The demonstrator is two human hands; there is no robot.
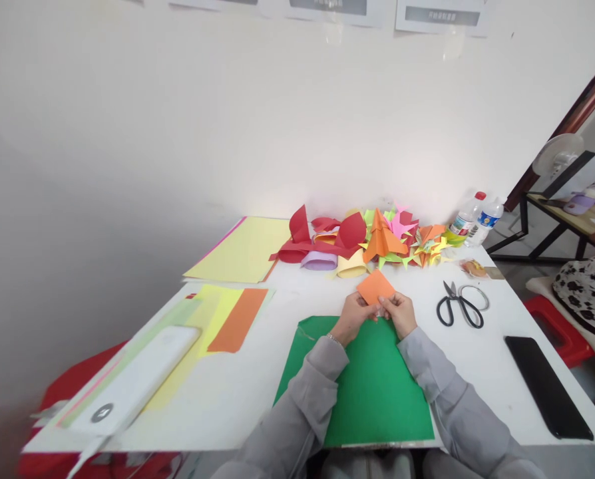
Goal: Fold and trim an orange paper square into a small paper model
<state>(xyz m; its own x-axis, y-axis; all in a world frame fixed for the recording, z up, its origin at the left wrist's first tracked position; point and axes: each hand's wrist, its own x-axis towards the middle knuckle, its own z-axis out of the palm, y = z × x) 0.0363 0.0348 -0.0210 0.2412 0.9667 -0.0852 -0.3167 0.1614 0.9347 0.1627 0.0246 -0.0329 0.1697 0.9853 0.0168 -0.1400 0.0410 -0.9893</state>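
Observation:
A small square of orange paper (376, 286) is held up between both hands, one corner pointing away from me. My left hand (353, 315) pinches its near left edge. With the thumb on top, my right hand (398, 311) grips the near right edge. Whether the paper is folded in layers I cannot tell. Beneath my hands and forearms lies a green sheet (377, 392) on the white table (237, 399). Black-handled scissors (460, 306) rest to the right of my right hand, blades partly apart, beside a ring-shaped item (478, 297).
Folded paper pieces (385, 243) and red paper shapes (322, 239) line the wall. Pale yellow sheets (242, 249), an orange strip (238, 320) and a white power bank (140, 379) lie left. Rightward are a black phone (547, 386) and bottles (470, 219). A person sits far right.

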